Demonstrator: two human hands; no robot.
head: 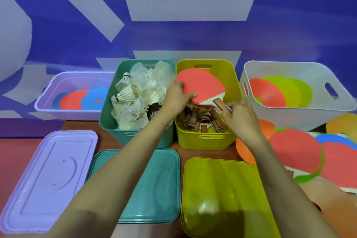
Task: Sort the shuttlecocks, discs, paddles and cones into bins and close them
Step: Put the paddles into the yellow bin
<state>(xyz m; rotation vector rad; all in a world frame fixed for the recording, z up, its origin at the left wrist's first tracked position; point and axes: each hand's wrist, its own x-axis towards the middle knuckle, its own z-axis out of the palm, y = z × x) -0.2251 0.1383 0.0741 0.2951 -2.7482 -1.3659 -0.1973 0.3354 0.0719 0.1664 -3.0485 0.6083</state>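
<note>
Head: paddle blade in left hand, handle in right hand, both grips curled

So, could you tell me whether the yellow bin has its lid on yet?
Off. The yellow bin is open-topped with paddles inside; its yellow lid lies flat on the table before it.

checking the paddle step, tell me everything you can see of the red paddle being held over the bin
The red paddle has a round matte red face, a pale wooden neck and a brown handle. It is held roughly flat over the open yellow bin, handle toward the person's right. The left hand grips the blade's edge; the right hand pinches the handle. Other paddles lie below it.
</note>
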